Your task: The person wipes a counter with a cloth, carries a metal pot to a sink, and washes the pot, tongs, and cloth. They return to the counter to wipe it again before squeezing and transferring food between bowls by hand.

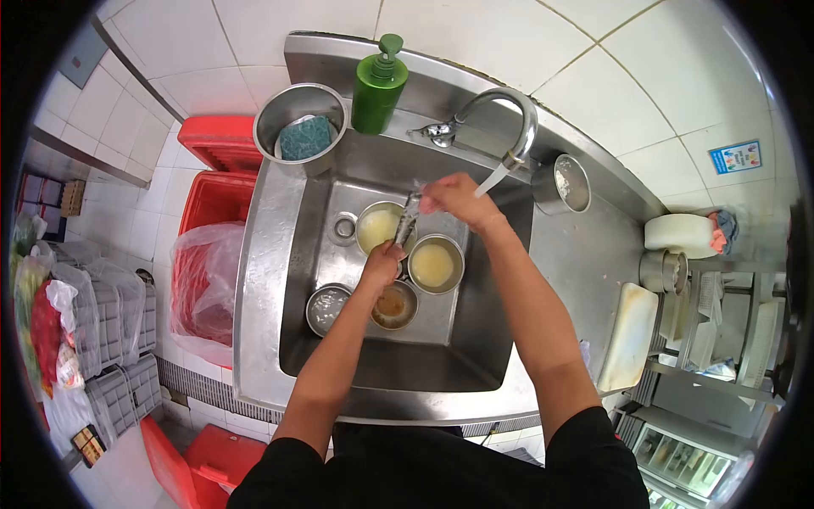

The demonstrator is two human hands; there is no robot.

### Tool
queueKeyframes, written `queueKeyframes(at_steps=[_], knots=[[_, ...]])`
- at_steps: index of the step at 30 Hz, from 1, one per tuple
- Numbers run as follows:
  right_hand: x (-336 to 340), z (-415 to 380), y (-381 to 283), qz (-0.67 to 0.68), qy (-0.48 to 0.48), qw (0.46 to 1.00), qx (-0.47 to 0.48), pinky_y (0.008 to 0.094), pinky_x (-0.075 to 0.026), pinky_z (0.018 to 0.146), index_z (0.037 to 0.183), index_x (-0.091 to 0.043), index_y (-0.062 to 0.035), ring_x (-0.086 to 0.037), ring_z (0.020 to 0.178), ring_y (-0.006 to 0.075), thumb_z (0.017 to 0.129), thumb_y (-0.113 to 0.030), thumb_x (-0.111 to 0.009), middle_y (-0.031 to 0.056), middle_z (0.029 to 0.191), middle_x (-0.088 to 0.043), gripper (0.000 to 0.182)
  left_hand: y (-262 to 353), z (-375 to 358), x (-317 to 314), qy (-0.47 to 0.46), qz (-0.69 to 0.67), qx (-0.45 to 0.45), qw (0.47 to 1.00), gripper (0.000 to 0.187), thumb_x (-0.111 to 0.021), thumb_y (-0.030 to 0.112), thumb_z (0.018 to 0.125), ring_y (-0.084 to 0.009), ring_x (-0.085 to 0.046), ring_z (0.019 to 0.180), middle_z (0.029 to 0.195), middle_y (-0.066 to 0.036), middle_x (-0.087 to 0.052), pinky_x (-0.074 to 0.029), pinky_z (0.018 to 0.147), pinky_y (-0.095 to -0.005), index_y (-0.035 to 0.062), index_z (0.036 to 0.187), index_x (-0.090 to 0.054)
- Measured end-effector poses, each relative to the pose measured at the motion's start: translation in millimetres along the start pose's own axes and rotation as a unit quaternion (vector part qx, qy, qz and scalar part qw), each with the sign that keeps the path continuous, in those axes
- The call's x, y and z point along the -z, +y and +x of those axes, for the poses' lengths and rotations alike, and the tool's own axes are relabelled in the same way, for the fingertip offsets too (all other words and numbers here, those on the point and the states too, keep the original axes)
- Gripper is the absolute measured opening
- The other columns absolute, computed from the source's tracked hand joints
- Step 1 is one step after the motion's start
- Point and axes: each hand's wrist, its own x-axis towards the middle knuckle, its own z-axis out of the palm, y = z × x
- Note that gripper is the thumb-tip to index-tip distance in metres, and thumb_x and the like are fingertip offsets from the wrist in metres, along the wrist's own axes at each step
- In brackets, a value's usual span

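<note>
My left hand [385, 261] is closed around the lower end of a slim, shiny metal utensil [409, 218], held slanting over the sink. At its upper end, the fingers of my right hand [458, 202] are bent closed against it; I cannot tell the utensil's exact kind. Water runs from the curved faucet [527, 127] close by my right wrist. Below my hands, round metal bowls stand in the sink [407, 366]: one with cloudy yellowish liquid [432, 265], a similar one [378, 227] partly behind the utensil, a brownish one [393, 305] and one with clear water [327, 309].
A green pump bottle [379, 89] and a metal pot [298, 100] with a blue-green scouring pad [305, 138] stand along the sink's back left. On the right are another metal pot [562, 184] and a white cutting board [628, 338]. A red bin [199, 204] with a plastic liner flanks the left side.
</note>
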Motion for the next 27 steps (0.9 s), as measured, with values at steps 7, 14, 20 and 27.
queueKeyframes(at_steps=[7,14,20,27], knots=[[7,-20,-29,-0.024,-0.054,0.998,-0.037,0.0252,-0.051,0.066,0.084,-0.069,0.0018,-0.062,0.069,0.0139,0.089,-0.025,-0.062,0.0075,0.076,-0.067,0.028,10,53,-17,-0.081,-0.120,0.026,0.989,0.019,-0.055,0.006,0.089,-0.0144,-0.057,0.064,0.085,-0.004,-0.058,-0.049,0.056,-0.0279,0.0076,0.108,-0.054],[15,-12,-15,0.027,0.038,0.999,0.003,0.0256,-0.050,0.064,0.089,-0.069,0.0019,-0.061,0.069,0.0130,0.090,-0.026,-0.062,0.0071,0.080,-0.067,0.029,36,43,-36,-0.022,-0.116,0.010,0.993,0.014,-0.055,0.012,0.091,-0.0148,-0.057,0.059,0.082,-0.007,-0.060,-0.050,0.053,-0.0275,0.0044,0.103,-0.055],[-31,21,59,-0.082,0.149,0.975,-0.146,0.0275,-0.050,0.059,0.123,-0.051,0.0056,-0.061,0.069,0.0161,0.090,-0.032,-0.060,0.0109,0.093,-0.064,0.051,51,-4,-64,-0.031,-0.057,-0.082,0.995,0.021,-0.054,0.018,0.092,-0.0146,-0.055,0.055,0.079,-0.008,-0.060,-0.045,0.046,-0.0269,0.0038,0.107,-0.050],[-28,14,59,0.009,0.092,0.990,-0.106,0.0313,-0.040,0.041,0.112,-0.050,-0.0036,-0.048,0.047,0.0136,0.095,-0.032,-0.049,0.0093,0.077,-0.057,0.033,85,27,-15,0.208,0.100,-0.261,0.938,0.022,-0.056,0.022,0.091,-0.0131,-0.053,0.052,0.064,-0.004,-0.058,-0.044,0.047,-0.0286,0.0040,0.079,-0.058]])
